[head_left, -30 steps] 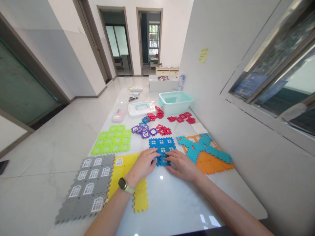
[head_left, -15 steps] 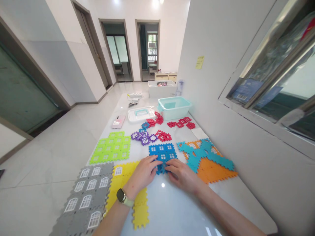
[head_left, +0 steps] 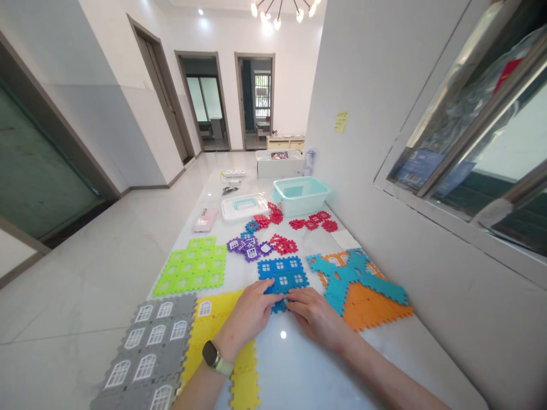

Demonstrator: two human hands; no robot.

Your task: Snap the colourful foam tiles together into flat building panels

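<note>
My left hand, with a smartwatch on its wrist, and my right hand meet at the lower edge of a blue foam wall panel with window prints. Both hands pinch its interlocking edge, and a small blue section below is mostly hidden by my fingers. My left wrist lies over a yellow foam panel, next to a grey foam panel with white windows. To the right of my right hand lie a teal foam piece and an orange foam piece.
Lime green foam panels, purple pieces and red pieces lie on the white marble table. Farther back stand a pale teal plastic tub, a clear lidded case and a white box. A wall runs along the right side.
The view has tilted upward, so the table sits lower in the picture. My hands stay together on the blue panel, and the lower blue section shows less between my fingers.
</note>
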